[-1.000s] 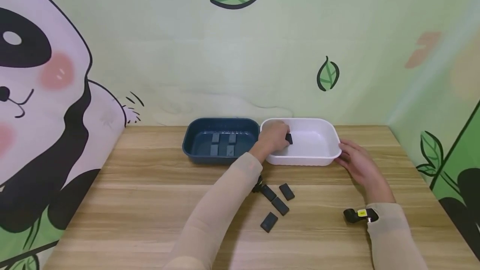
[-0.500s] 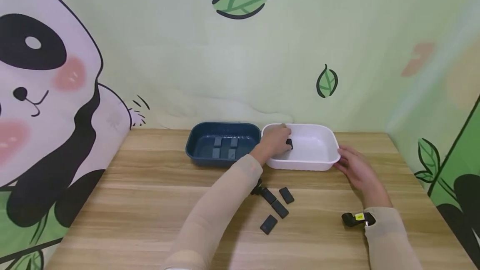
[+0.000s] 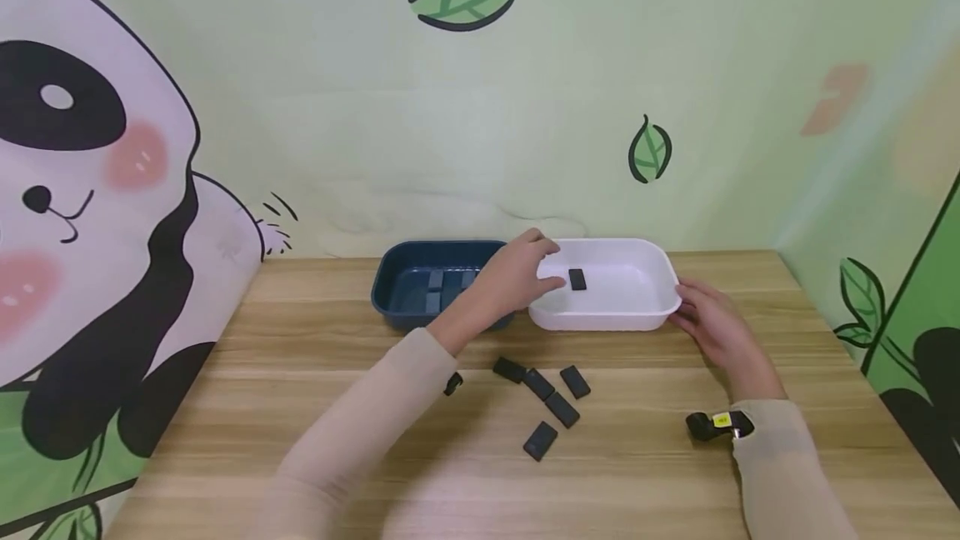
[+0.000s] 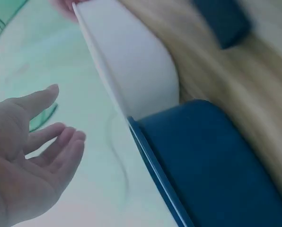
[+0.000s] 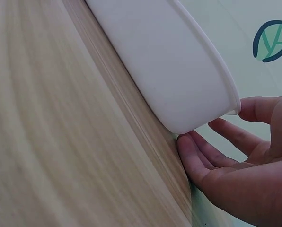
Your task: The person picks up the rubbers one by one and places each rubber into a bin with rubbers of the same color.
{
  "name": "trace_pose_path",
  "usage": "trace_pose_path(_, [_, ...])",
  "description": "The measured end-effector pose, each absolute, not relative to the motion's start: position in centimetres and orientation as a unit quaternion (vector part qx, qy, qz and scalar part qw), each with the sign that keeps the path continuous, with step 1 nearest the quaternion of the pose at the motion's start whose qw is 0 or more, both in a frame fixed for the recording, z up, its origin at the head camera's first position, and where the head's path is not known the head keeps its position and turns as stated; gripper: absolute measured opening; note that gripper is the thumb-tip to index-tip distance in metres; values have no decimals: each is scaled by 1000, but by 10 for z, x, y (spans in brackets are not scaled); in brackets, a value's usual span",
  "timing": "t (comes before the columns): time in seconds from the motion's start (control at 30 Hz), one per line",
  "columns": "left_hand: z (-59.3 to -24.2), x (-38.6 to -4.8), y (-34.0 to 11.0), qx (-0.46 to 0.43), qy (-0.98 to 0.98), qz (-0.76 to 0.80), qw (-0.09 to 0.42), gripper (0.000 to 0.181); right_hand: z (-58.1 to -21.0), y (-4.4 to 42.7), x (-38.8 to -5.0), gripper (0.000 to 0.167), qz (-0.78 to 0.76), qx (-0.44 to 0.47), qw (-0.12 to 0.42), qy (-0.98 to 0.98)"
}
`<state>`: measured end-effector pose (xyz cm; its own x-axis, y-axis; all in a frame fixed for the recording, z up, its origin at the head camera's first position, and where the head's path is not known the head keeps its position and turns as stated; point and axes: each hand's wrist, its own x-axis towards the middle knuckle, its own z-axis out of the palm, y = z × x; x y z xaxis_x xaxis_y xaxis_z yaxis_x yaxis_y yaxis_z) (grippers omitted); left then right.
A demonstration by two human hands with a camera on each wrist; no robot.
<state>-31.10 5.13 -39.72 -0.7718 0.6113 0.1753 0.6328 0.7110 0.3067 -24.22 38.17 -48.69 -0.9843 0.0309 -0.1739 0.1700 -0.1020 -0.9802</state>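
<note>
A small black rectangular tile (image 3: 577, 279) lies inside the white tray (image 3: 622, 321) toward its left side. My left hand (image 3: 517, 273) hovers over the place where the two trays meet, its thumb and fingers apart and holding nothing. In the left wrist view that hand (image 4: 41, 156) is beside the trays with relaxed fingers. At the white tray's right end, my right hand (image 3: 716, 323) holds the end wall, with fingers at the rim and lower edge in the right wrist view. Dark tiles (image 3: 436, 280) also lie in the navy blue tray (image 3: 397, 315), partly hidden by the left hand.
Several loose black tiles (image 3: 538, 384) lie on the wooden table (image 3: 637, 473) in front of the trays. Behind the trays stands a backdrop (image 3: 337, 148) printed with a panda and leaves. A wrist camera (image 3: 718, 424) sits on the right sleeve.
My left hand has let go of the black tile inside the white tray and moved left, over the blue tray's right end. The right hand has stayed at the white tray.
</note>
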Motion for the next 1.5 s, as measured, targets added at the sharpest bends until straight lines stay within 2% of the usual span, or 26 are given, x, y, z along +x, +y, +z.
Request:
trace_pose_path(0.27, [-410,-267,-2,-361,-912,-195,-19,40,-481,385,-243,64,-738,74,44,670])
trace_pose_path(0.43, [-441,-248,-20,-321,-923,-204,-56,35,-480,388,-242,65,-742,72,40,665])
trace_pose_path(0.6, [-466,-236,-26,-294,-928,-220,-66,34,-479,391,-241,64,-737,75,39,670])
trace_pose_path(0.93, [-477,-235,-21,-313,-930,-190,-38,41,-480,386,-244,62,-760,65,35,645])
trace_pose_path(1.5, [-474,-236,-24,-323,-932,-135,-94,45,-483,381,-243,65,-738,82,51,668])
